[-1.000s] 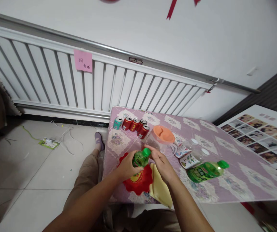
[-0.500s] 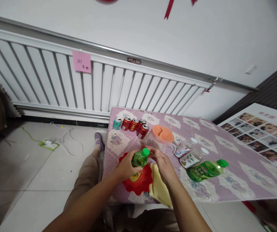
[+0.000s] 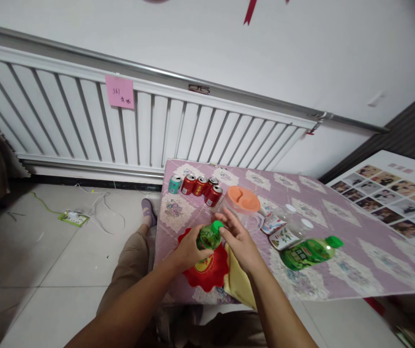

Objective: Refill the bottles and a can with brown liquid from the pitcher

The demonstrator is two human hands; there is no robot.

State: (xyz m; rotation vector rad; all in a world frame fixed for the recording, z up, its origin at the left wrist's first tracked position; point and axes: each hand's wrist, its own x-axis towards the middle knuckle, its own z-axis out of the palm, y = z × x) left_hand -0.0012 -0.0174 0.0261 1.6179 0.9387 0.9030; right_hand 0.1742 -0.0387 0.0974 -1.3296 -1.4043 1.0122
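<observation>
My left hand [image 3: 188,252] is wrapped round a small green drink bottle [image 3: 207,239], which stands tilted slightly above a red scalloped dish [image 3: 219,275]. The bottle's green cap [image 3: 217,225] is on its neck. Beside it, my right hand [image 3: 240,245] has its fingers spread, with the thumb close to the cap; whether it touches, I cannot tell. A folded yellow cloth [image 3: 239,282] lies under my right wrist. The dish's middle is partly hidden by the bottle and my left hand.
Several drink cans [image 3: 200,186] stand at the table's far left. A clear jug with an orange lid [image 3: 244,199] is behind my right hand. To the right lie two clear bottles [image 3: 285,238] and a larger green bottle [image 3: 310,253]. A white radiator [image 3: 149,125] lines the wall.
The fingers of my right hand have opened and lifted away from beside the cap, the thumb staying near it. My left hand keeps its hold on the bottle.
</observation>
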